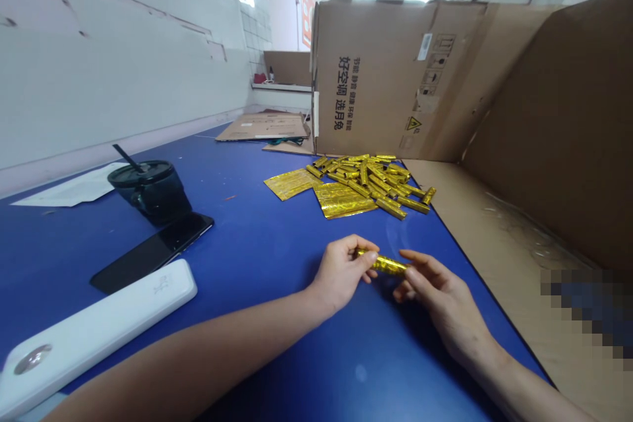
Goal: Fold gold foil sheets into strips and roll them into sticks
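A shiny gold foil roll (390,266) lies between my two hands, above the blue table (277,264). My left hand (343,270) is closed on its left end, thumb along the top. At the other end, my right hand (435,290) pinches the roll between thumb and fingers. Just beyond my hands, a heap of similar gold rolls (378,178) sits near the table's right edge. Flat gold foil sheets (343,200) lie at the left of the heap, with another foil sheet (289,183) a little farther left.
On the left stand a dark cup with a straw (153,191), a black phone (155,250) and a long white device (103,333). Paper (69,186) lies by the wall. Large cardboard (386,79) rises behind the heap and along the right. Flattened cardboard (267,126) lies farther back.
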A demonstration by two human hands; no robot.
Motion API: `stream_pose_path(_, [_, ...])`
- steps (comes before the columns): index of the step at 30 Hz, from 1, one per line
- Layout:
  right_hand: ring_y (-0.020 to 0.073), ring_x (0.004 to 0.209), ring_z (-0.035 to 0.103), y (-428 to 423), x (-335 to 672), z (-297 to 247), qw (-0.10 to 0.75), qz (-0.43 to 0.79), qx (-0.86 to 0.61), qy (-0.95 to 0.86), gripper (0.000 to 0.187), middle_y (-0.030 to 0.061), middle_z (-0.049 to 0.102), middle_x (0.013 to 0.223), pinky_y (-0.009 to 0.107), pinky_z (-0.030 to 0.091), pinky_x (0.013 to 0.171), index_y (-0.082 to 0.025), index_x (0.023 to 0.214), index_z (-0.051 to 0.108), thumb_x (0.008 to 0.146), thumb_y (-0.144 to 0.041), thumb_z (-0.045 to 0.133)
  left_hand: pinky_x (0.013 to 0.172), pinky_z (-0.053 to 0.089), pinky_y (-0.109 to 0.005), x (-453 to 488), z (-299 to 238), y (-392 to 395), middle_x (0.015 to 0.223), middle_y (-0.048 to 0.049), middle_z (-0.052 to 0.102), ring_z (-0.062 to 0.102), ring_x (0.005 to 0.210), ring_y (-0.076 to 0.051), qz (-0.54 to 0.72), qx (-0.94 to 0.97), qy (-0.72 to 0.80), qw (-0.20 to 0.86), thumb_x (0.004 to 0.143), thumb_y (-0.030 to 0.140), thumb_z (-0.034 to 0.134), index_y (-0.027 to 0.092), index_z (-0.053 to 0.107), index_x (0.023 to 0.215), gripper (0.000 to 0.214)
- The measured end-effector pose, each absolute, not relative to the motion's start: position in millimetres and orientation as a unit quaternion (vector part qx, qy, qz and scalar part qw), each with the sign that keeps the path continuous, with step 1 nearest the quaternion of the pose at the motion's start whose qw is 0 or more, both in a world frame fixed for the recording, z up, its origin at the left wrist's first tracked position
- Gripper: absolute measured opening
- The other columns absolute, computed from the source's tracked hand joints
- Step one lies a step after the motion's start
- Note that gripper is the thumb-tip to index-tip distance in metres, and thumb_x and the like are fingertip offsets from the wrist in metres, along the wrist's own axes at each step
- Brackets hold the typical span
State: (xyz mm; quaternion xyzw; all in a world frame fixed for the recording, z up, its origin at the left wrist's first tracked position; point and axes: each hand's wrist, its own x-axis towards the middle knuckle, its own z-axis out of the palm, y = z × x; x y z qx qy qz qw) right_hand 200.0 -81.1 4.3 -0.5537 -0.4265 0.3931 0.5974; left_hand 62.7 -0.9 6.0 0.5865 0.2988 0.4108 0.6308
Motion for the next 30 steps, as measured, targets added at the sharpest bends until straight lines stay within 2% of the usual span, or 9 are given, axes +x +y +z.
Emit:
stream_pose_path(4, [0.0143, 0.053, 0.057, -81.9, 197.3, 7.7, 0.572, 0.378, -0.569, -0.454, 0.032, 0.0025, 0.063, 0.064, 0.028, 0.046, 0.054, -0.015, 0.086, 0.062, 0.064, -0.038, 0.065, 0.047, 0.043, -0.019, 62.9, 5.3, -4.9, 0.07, -0.0019, 0.058, 0.054, 0.055, -0.008, 0.411, 0.587, 0.266, 0.644, 0.065, 0.018, 0.06, 0.01, 0.054, 0.088, 0.025])
stream_pose_path(9, [0.0157, 0.054, 0.057, -81.0, 199.3, 8.1, 0.583, 0.358, -0.579, -0.444, 0.035, 0.0024, 0.063, 0.061, 0.029, 0.047, 0.056, -0.015, 0.087, 0.063, 0.061, -0.039, 0.067, 0.047, 0.043, -0.019, 63.6, 7.7, -5.0, 0.057, 0.0005, 0.055, 0.052, 0.05, -0.008, 0.411, 0.569, 0.288, 0.652, 0.065, 0.018, 0.06, 0.01, 0.055, 0.08, 0.018])
stream_pose_path(13, [0.0149, 0.054, 0.057, -81.4, 199.6, 9.2, 0.584, 0.37, -0.576, -0.436, 0.031, 0.0015, 0.064, 0.058, 0.028, 0.046, 0.056, -0.016, 0.083, 0.065, 0.061, -0.037, 0.067, 0.048, 0.044, -0.02, 63.6, 6.0, -5.4, 0.058, -0.0002, 0.056, 0.053, 0.051, -0.009, 0.412, 0.571, 0.275, 0.655, 0.064, 0.02, 0.061, 0.01, 0.055, 0.077, 0.018])
stream_pose_path(16, [0.0143, 0.053, 0.056, -81.8, 198.9, 9.8, 0.58, 0.378, -0.574, -0.437, 0.029, 0.0016, 0.063, 0.057, 0.027, 0.045, 0.056, -0.015, 0.081, 0.065, 0.062, -0.036, 0.067, 0.048, 0.043, -0.02, 63.1, 3.6, -6.4, 0.058, 0.0004, 0.055, 0.052, 0.05, -0.008, 0.408, 0.577, 0.266, 0.655, 0.065, 0.019, 0.061, 0.01, 0.055, 0.082, 0.021])
stream_pose_path(22, [0.0142, 0.051, 0.057, -82.3, 199.4, 5.8, 0.566, 0.437, -0.55, -0.432, 0.031, 0.0022, 0.063, 0.061, 0.027, 0.043, 0.053, -0.015, 0.09, 0.061, 0.068, -0.037, 0.062, 0.047, 0.042, -0.019, 62.6, 2.1, -8.5, 0.055, 0.0007, 0.055, 0.05, 0.047, -0.007, 0.388, 0.601, 0.259, 0.649, 0.068, 0.019, 0.058, 0.009, 0.055, 0.08, 0.016])
stream_pose_path(25, [0.0122, 0.049, 0.055, -81.9, 200.4, 4.8, 0.559, 0.457, -0.538, -0.435, 0.026, 0.0024, 0.063, 0.062, 0.025, 0.042, 0.051, -0.014, 0.085, 0.061, 0.072, -0.037, 0.059, 0.048, 0.043, -0.02, 63.3, 3.4, -8.5, 0.059, -0.0003, 0.056, 0.052, 0.05, -0.008, 0.403, 0.584, 0.261, 0.655, 0.067, 0.019, 0.059, 0.009, 0.055, 0.082, 0.019])
stream_pose_path(30, [0.0121, 0.051, 0.055, -80.3, 200.8, 3.7, 0.567, 0.446, -0.544, -0.429, 0.027, 0.0012, 0.061, 0.06, 0.023, 0.041, 0.052, -0.014, 0.087, 0.06, 0.069, -0.034, 0.063, 0.044, 0.041, -0.019, 64.9, 5.0, -8.0, 0.055, 0.0004, 0.054, 0.05, 0.046, -0.008, 0.392, 0.564, 0.286, 0.669, 0.067, 0.021, 0.058, 0.009, 0.053, 0.079, 0.018])
